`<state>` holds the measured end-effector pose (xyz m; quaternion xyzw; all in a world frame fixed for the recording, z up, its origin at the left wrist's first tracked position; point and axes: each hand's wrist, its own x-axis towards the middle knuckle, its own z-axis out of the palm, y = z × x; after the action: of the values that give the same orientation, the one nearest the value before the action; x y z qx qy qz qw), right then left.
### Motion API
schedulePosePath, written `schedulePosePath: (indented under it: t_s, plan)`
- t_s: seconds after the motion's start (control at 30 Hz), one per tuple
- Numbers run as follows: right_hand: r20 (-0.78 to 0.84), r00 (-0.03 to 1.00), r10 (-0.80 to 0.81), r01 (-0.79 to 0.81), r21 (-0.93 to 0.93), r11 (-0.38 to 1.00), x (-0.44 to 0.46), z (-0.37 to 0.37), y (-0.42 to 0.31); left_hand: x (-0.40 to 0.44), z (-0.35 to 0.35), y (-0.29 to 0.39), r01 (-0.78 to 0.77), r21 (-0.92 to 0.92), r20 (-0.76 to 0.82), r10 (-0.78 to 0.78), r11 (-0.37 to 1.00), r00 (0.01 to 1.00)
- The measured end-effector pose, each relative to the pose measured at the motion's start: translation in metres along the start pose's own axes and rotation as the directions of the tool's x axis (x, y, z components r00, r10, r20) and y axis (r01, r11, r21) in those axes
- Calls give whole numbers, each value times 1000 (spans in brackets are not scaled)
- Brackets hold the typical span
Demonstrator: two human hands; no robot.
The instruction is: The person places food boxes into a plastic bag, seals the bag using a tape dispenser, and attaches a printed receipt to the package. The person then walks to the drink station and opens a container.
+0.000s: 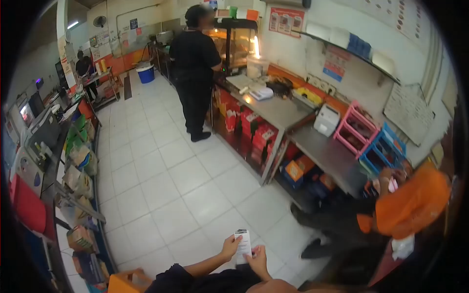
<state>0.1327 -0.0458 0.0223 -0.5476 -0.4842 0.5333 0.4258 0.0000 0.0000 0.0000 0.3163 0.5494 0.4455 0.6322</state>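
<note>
A narrow white printed paper slip (243,244) with a dark top edge is held upright in front of my body. My left hand (229,247) pinches its left edge near the top, fingers closed. Lower down on the other side, my right hand (259,261) has its thumb and fingers closed on the slip's right edge. The print is too small to read. White floor tiles (205,195) lie beyond both hands.
A person in black (195,73) stands at a steel counter (288,112) with a lit warming cabinet (237,44). At right, a person in an orange shirt (415,202) leans near pink (358,124) and blue racks (383,146). Shelves of packages (80,180) line the left; a blue bucket (145,74) stands far back.
</note>
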Motion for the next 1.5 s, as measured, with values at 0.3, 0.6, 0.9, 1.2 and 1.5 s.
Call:
schedulePosePath:
  t_s: [0.3, 0.6, 0.9, 1.2, 1.5]
  plan:
    - [101, 982, 163, -152, -104, 983, 394, 11, 7, 458, -56, 265, -427, 65, -260, 429, 902, 865]
    - [90, 995, -50, 61, -121, 991, 800, 97, -136, 817, -144, 731, -874, 474, -8, 993, 107, 117]
    - [6, 997, 73, -72, -109, 991, 1058, 223, -177, 1066, -162, 1135, -846, 509, -13, 984, 160, 178]
    - [-39, 989, 140, -144, -135, 980, 1182, 267, -237, 1141, -173, 1227, -860, 244, 24, 884, 447, 466]
    - [23, 1000, -6, 12, -309, 951, 1237, 284, -274, 1144, -182, 1245, -591, 650, 86, 727, 477, 682]
